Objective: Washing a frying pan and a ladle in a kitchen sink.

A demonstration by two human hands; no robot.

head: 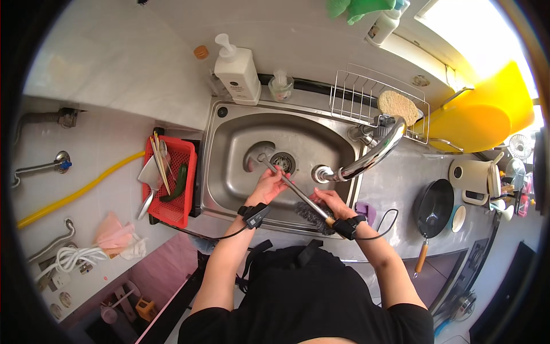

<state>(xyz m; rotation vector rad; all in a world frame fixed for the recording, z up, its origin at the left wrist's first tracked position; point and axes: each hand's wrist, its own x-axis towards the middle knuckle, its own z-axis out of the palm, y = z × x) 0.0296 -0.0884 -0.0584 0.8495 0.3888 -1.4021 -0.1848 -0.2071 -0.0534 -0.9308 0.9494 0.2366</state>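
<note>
A long-handled metal ladle [296,188] slants across the steel sink [232,185], its bowl [253,157] low in the basin left of the drain [283,163]. My left hand [271,185] is closed around the shaft near the bowl end. Farther up the shaft, my right hand [333,201] has its fingers against the metal from the right side. The wooden end of the handle [330,221] passes under my right wrist strap. A grey, fuzzy scrubber-like thing [311,215] lies beside the shaft at the sink's near rim. The chrome faucet [374,150] arches over the basin's right side.
Left of the sink stands a red plastic basket [189,193] holding a cucumber [177,185], chopsticks and a spatula [149,176]. Pump bottles [238,75] and a wire rack [356,99] with a sponge [397,106] line the back. A black pan [434,208] sits at right.
</note>
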